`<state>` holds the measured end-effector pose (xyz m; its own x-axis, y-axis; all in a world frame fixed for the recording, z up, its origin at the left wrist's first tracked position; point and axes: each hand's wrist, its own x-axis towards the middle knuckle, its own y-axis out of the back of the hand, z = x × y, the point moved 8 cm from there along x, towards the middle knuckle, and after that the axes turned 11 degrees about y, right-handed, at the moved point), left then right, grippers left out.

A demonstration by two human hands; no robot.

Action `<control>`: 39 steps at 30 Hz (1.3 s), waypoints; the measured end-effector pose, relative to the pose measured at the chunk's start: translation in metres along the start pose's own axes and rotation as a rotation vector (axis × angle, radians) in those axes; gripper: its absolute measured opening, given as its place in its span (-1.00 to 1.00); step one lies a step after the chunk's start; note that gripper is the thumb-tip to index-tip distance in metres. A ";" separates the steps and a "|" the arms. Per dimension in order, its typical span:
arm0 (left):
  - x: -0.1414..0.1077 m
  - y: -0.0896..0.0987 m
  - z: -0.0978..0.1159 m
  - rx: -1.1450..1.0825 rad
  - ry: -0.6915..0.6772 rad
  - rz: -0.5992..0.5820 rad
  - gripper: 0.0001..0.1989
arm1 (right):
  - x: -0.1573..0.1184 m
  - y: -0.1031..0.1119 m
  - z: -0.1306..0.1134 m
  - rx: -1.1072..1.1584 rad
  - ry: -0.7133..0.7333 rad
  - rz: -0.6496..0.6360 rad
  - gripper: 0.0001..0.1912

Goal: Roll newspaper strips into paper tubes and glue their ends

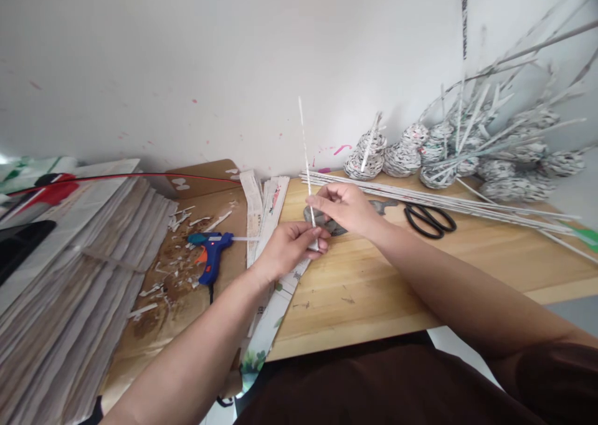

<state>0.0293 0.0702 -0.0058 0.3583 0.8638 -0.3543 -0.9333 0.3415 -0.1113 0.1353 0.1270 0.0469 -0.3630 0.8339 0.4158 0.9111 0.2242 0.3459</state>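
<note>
A thin white rolled-paper stick [305, 151] stands nearly upright, leaning slightly left, above the wooden table. Its lower end is pinched in my left hand [290, 245], where a bit of whitish paper shows between thumb and fingers. Higher up, my right hand [343, 205] is closed at the same stick, thumb and fingertips against it. Behind and below my right hand lies a dark grey object [335, 227], mostly covered, whose kind I cannot make out. Long printed paper strips [273, 210] lie beside and under my left hand.
A blue glue gun [213, 257] lies left among paper scraps, near a tall stack of newspaper [107, 244]. Black-handled scissors [430, 219] and a bundle of paper sticks [420, 195] lie right. Woven paper figures [402, 157] with long protruding sticks stand along the wall.
</note>
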 end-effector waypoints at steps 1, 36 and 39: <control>0.001 0.004 0.001 -0.025 -0.013 0.028 -0.67 | 0.000 -0.003 0.002 0.018 -0.019 -0.047 -0.57; 0.002 0.045 0.009 -0.158 -0.066 0.352 -0.60 | -0.013 -0.035 0.007 -0.357 -0.044 -0.448 -0.57; 0.001 0.045 0.011 -0.125 -0.079 0.359 -0.60 | -0.015 -0.043 0.013 -0.328 -0.073 -0.393 -0.62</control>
<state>-0.0117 0.0907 -0.0008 0.0048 0.9476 -0.3194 -0.9938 -0.0311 -0.1071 0.1044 0.1111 0.0152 -0.6403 0.7541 0.1461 0.5956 0.3673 0.7144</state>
